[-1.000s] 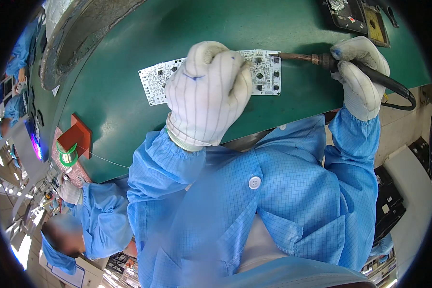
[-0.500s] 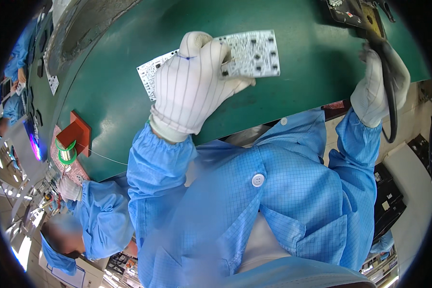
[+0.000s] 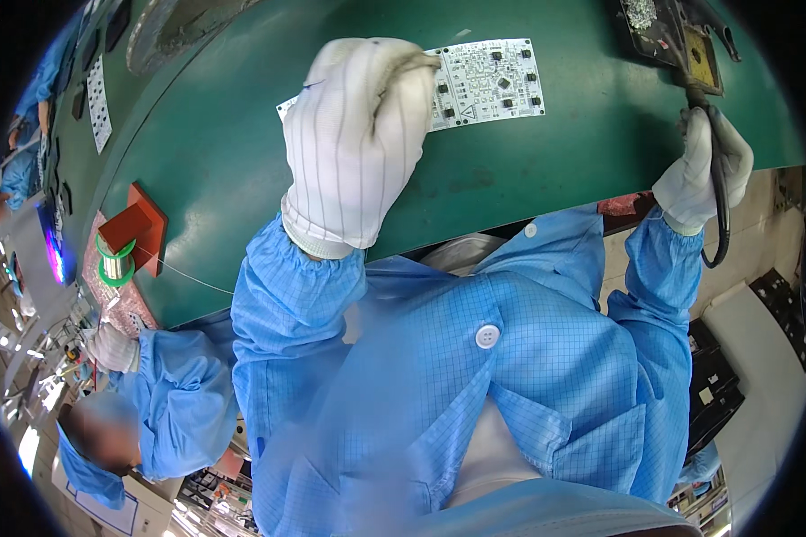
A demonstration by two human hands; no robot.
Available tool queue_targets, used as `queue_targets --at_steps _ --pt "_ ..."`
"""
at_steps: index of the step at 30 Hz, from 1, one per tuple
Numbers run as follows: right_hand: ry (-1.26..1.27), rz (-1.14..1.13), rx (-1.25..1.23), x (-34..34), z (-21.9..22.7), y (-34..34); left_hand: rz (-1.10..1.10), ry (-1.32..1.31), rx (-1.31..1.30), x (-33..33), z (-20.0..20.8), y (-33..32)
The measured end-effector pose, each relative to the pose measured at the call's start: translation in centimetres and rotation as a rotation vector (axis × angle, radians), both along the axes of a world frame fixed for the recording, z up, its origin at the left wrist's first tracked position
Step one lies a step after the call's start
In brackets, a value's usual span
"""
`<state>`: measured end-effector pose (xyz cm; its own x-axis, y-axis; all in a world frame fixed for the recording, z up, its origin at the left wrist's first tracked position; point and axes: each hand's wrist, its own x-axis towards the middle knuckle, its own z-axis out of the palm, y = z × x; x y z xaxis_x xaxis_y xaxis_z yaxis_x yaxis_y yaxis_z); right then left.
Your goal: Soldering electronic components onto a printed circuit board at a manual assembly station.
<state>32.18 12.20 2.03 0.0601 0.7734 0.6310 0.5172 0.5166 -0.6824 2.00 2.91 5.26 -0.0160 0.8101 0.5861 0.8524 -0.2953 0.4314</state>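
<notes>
A white printed circuit board (image 3: 488, 82) with small black components lies on the green bench, partly covered by my left hand (image 3: 358, 134). A pale corner sticks out left of the hand; I cannot tell whether it belongs to the same board. My left hand, in a striped white glove, has its fingers curled and pressed together over the board; what they hold is hidden. At the right, my right hand (image 3: 703, 166), also gloved, is closed round the handle of a soldering iron (image 3: 695, 94) with a thick black cable. The iron points toward its stand (image 3: 703, 63).
A dark tray (image 3: 643, 18) with silvery bits stands beside the iron stand. At left, a green spool (image 3: 116, 266) of wire sits by a red-brown holder (image 3: 143, 224), its wire trailing toward my left sleeve. A co-worker's gloved hand (image 3: 112, 347) is beyond it. Another board (image 3: 98, 106) lies far left.
My left hand has curled in, its thumb no longer stretched along the near edge. The board has shifted slightly away and to the right. The soldering iron now shows more clearly in my right hand.
</notes>
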Motion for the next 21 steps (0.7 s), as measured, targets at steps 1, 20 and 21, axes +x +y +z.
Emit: queue_targets --at_steps 1,20,21 --pt "0.010 0.069 -0.040 -0.2 0.4 -0.7 0.012 -0.137 -0.070 0.4 0.0 -0.1" --pt "-0.012 0.707 0.047 -3.3 -0.2 -5.4 0.063 0.281 -0.145 2.9 -1.7 -1.6" --pt "-0.015 0.705 0.036 -3.3 -0.2 -5.4 0.059 0.282 -0.150 2.9 -1.7 -1.6"
